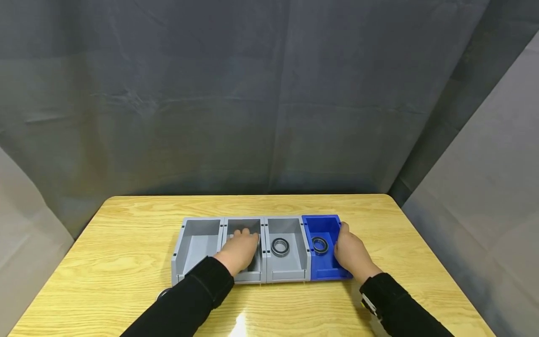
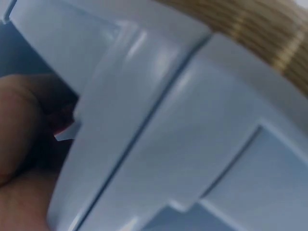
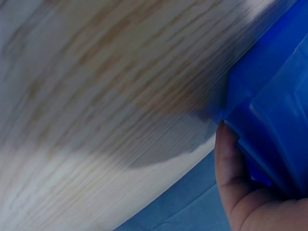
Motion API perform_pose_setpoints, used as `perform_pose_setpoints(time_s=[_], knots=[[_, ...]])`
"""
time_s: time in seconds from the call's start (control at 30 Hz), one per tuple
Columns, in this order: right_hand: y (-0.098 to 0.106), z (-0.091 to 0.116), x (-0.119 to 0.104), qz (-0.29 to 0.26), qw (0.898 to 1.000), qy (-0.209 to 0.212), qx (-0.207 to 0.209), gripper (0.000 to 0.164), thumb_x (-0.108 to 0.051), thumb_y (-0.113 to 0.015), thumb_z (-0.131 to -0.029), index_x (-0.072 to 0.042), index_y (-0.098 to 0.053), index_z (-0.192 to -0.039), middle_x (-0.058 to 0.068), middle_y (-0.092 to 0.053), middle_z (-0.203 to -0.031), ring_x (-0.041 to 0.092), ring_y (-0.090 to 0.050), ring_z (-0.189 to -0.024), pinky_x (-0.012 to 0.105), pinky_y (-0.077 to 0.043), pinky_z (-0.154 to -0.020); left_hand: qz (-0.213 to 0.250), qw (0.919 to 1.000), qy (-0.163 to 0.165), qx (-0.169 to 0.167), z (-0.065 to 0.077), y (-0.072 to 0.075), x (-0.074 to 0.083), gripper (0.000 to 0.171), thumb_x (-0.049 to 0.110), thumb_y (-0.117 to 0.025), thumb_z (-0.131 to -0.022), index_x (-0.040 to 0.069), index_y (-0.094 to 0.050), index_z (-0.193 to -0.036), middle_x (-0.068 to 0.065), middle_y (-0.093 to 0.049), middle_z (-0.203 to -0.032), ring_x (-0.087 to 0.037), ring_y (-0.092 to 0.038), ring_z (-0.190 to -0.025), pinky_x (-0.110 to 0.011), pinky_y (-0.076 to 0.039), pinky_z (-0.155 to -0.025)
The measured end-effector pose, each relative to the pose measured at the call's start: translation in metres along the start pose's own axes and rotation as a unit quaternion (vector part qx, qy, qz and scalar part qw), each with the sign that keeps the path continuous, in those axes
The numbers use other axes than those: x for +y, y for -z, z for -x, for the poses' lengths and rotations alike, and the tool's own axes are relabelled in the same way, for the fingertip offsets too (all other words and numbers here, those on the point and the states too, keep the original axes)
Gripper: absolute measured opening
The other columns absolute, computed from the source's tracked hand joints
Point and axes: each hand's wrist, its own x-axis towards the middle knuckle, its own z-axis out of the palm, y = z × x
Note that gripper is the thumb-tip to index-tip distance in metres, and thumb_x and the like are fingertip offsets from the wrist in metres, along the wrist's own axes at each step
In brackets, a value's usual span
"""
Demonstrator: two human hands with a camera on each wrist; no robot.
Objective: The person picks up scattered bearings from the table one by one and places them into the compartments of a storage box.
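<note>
My left hand [image 1: 241, 249] reaches down into the second grey bin [image 1: 249, 278] from the left, fingers bent downward. In the left wrist view, the thumb and fingers [image 2: 19, 130] are inside the bin behind its grey wall; I cannot tell what they hold. My right hand [image 1: 353, 252] grips the right side wall of the blue bin [image 1: 330, 274], thumb on the wall in the right wrist view. A ring-shaped ball bearing [image 1: 320, 245] lies in the blue bin. Another bearing [image 1: 280, 247] lies flat in the third grey bin [image 1: 288, 275].
The bins stand side by side in a row on the wooden table [image 1: 126, 243]. The leftmost grey bin [image 1: 200, 243] has a bare floor where visible. A dark round edge [image 1: 163, 293] peeks out beside the left sleeve. Grey curtains [image 1: 269, 103] hang behind the table.
</note>
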Motion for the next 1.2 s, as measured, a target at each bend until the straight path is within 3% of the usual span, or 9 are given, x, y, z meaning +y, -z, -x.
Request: perform_pose_setpoints(time_s=[0.27, 0.5, 0.93, 1.2], knots=[[0.000, 0.000, 0.000, 0.000, 1.000, 0.006, 0.011, 0.060, -0.004, -0.053, -0.095, 0.020, -0.023, -0.142, 0.027, -0.065, -0.087, 0.035, -0.069, -0.080, 0.050, -0.058, -0.073, -0.003, 1.0000, 0.008, 0.003, -0.003, -0.007, 0.000, 0.040, -0.005, -0.058, -0.097, 0.004, -0.058, -0.136, -0.022, -0.054, -0.125, -0.039, -0.053, -0.114, -0.051, -0.054, -0.088], [0.000, 0.003, 0.001, 0.002, 1.000, 0.003, 0.013, 0.060, -0.003, -0.054, -0.095, 0.020, -0.024, -0.141, 0.029, -0.065, -0.087, 0.036, -0.069, -0.080, 0.050, -0.058, -0.072, -0.007, 0.9998, 0.011, 0.016, 0.001, -0.005, 0.007, 0.033, -0.003, -0.051, -0.100, 0.002, -0.058, -0.132, -0.022, -0.055, -0.120, -0.039, -0.054, -0.111, -0.050, -0.055, -0.082], [0.000, 0.003, 0.003, -0.003, 1.000, 0.005, 0.019, 0.058, -0.003, -0.052, -0.095, 0.021, -0.024, -0.140, 0.028, -0.065, -0.086, 0.035, -0.069, -0.079, 0.050, -0.058, -0.072, -0.021, 0.9997, 0.004, 0.008, -0.001, -0.011, 0.006, 0.040, -0.005, -0.054, -0.099, 0.002, -0.053, -0.139, -0.023, -0.052, -0.127, -0.040, -0.053, -0.115, -0.048, -0.054, -0.086], [-0.004, 0.001, -0.002, -0.003, 1.000, 0.006, 0.019, 0.056, -0.003, -0.051, -0.095, 0.021, -0.025, -0.139, 0.030, -0.065, -0.088, 0.036, -0.069, -0.081, 0.051, -0.058, -0.075, 0.013, 0.9992, 0.027, -0.024, -0.004, -0.004, 0.002, 0.051, -0.001, -0.064, -0.094, 0.001, -0.049, -0.142, -0.027, -0.048, -0.133, -0.043, -0.046, -0.122, -0.055, -0.047, -0.097]])
